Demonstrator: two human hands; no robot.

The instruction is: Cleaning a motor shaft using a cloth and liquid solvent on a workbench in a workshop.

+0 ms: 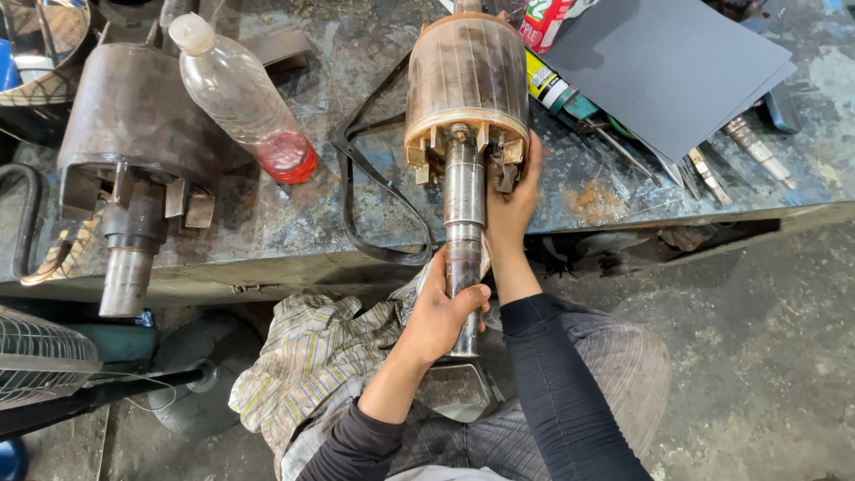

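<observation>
On the bench far left, a second rusty rotor [134,151], clear plastic bottle [242,93] with red liquid beside it, left hand [441,312] wrapped tight round the steel shaft [464,240], right hand [512,200] fingers pressed against the rotor [466,80] end, dark sheets [668,62] far right.

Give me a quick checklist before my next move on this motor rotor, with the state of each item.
1. Left hand wrapped around the steel shaft: ok, the grip is closed on its lower part.
2. Right hand steadying the rotor at its near end: ok.
3. Rotor body resting on the workbench: ok; the shaft overhangs the edge.
4. Plastic bottle apart from the rotor: ok.
5. Black belt lies right beside the rotor: not ok.
6. Shaft surface clean: cannot tell.
</observation>
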